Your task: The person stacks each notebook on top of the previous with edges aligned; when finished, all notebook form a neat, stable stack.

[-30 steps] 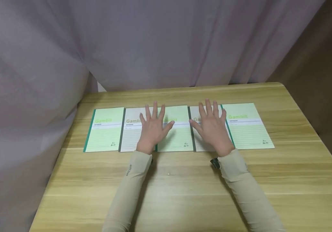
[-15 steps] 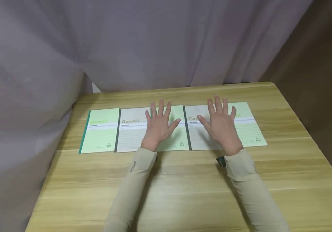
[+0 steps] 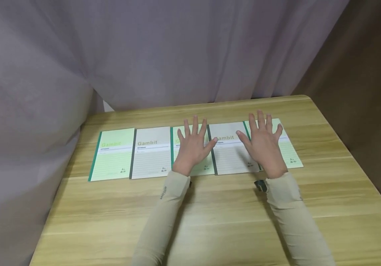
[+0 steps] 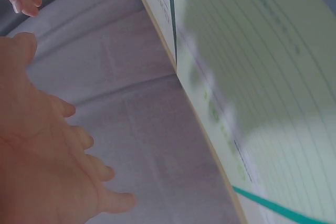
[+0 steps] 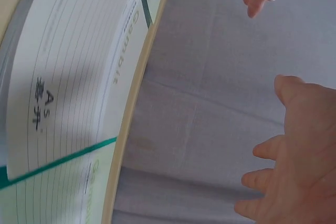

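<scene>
Both hands are spread with straight fingers, and neither of them grips anything: the left hand [image 3: 193, 150] hangs over the middle notebook [image 3: 201, 167], which we take as our landmark, and the right hand [image 3: 265, 148] hangs farther right of it, where the right white notebook [image 3: 227, 159] meets the right-end notebook [image 3: 291, 155]. Both wrist views show us a gap between palms and covers, so we believe that no cover is touched.

As we judge it, the laying out is done: five notebooks lie flat on the table [image 3: 223, 218] in one row, covers up, green and white by turns. To the left of the middle notebook come the left white notebook [image 3: 151, 157] and, beyond it, the left-end notebook [image 3: 112, 159]. None is opened or lifted. What small correcting may be left, we cannot say with certainty.

Some parts escape us. The left hand hides much of the middle notebook's title, and its thumb covers the first letter on the right white notebook. The right hand hides much of the right-end notebook. Whether neighbouring edges only touch or slightly overlap, we cannot tell. The small print is unreadable, both sleeves are cut off nearer than the middle notebook, and a dark object [image 3: 261, 186] at the right cuff is hard to make out
</scene>
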Demonstrator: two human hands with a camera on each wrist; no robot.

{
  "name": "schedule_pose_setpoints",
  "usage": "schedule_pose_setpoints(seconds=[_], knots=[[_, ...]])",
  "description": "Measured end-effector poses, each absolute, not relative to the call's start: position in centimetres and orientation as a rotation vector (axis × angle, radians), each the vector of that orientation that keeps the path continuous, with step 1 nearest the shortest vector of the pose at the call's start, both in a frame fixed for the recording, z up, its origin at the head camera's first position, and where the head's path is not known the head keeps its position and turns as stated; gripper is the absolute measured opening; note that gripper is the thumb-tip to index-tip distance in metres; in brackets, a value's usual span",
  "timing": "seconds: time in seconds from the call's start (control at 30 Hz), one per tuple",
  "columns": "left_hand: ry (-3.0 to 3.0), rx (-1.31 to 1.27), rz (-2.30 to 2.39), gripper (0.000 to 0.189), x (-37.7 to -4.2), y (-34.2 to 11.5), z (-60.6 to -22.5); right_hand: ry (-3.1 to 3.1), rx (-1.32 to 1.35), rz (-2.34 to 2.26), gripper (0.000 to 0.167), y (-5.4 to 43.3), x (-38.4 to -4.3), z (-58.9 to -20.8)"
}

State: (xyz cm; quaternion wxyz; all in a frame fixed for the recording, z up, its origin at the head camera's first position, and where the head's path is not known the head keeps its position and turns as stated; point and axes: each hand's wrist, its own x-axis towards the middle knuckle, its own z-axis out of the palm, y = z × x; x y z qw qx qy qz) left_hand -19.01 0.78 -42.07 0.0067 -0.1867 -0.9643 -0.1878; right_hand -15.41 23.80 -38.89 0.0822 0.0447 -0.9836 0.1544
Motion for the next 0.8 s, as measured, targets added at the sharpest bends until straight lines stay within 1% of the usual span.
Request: schedule_pose_setpoints(seconds=[0.37,0.8], knots=[[-3.003,-0.666,-0.616,0.080,-19.1,3.0,-41.6,-2.893,0.066,0.496,0.078,25.7,-15.4,-38.8],[-3.026,-0.749,-0.737,0.084,-18.4,6.2,-41.3,-2.815,-0.039,0.593,0.076,28.1,-15.1,-38.8]])
